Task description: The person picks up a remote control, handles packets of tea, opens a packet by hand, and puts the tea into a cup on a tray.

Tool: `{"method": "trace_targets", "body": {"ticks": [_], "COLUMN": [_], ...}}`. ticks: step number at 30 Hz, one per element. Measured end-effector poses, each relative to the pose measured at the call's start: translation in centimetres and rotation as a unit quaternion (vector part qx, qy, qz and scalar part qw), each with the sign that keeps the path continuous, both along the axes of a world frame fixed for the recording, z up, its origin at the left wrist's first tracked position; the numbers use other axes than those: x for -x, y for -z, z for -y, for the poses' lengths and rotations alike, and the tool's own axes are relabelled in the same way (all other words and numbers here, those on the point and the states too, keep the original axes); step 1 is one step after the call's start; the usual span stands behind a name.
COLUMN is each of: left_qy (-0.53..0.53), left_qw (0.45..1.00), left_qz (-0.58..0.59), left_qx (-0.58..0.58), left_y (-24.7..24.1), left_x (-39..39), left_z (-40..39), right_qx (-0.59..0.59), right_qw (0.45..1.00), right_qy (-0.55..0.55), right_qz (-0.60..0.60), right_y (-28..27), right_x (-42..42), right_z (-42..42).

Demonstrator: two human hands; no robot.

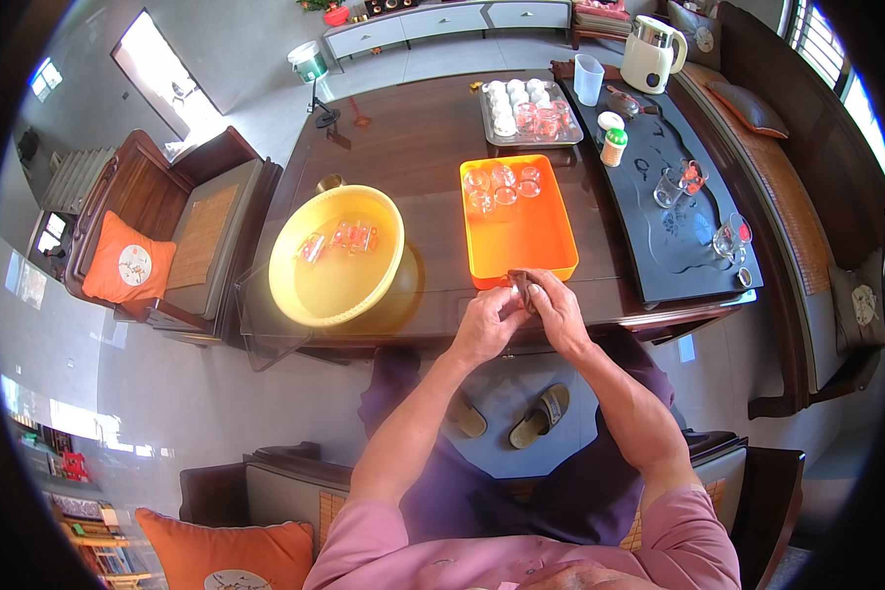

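Observation:
My left hand [487,324] and my right hand [554,304] meet at the near end of an orange plastic tray [523,274]. The right hand grips a dark brown cloth [522,280]. Between the hands is a small clear item with red marks, probably a glass cup [518,292]; the fingers hide most of it. Several small clear glass cups [504,177] stand at the tray's far end. To the left, a yellow plastic basin [337,317] holds water with several red-marked glasses [354,236] in it.
A metal tray [532,140] of white and red-marked cups stands behind the orange tray. On the right, a black tea tray [656,251] bears glass cups, a glass pitcher [730,237], jars and a cream electric kettle [653,55]. A small black stand [326,116] is at the table's far left.

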State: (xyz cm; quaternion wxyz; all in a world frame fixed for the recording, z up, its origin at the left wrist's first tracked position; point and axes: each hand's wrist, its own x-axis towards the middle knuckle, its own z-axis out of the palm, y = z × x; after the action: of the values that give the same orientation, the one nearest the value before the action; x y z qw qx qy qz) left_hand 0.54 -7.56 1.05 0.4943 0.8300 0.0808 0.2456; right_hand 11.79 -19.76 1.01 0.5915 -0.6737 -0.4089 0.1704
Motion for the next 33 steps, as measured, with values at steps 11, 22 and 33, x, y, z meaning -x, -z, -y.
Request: {"method": "trace_targets", "body": {"ticks": [11,22,33], "left_qy": [0.049,0.102,-0.013], "left_qw": [0.999,0.982,0.923], "left_qz": [0.005,0.021,0.155], "left_qx": [-0.011,-0.157,-0.351], "left_y": [-0.9,0.2,-0.6], "left_x": [-0.1,0.2,0.0], "left_z": [0.5,0.8,1.7], "right_qx": [-0.011,0.075,0.09], "right_qw": [0.99,0.959,0.837], "right_qy": [-0.035,-0.118,-0.051], "right_qz": [0.138,-0.247,-0.537], "right_y": [-0.2,-1.1,-1.6], "right_x": [-0.4,-1.7,-2.7], "right_z": [0.0,0.6,0.3]}}
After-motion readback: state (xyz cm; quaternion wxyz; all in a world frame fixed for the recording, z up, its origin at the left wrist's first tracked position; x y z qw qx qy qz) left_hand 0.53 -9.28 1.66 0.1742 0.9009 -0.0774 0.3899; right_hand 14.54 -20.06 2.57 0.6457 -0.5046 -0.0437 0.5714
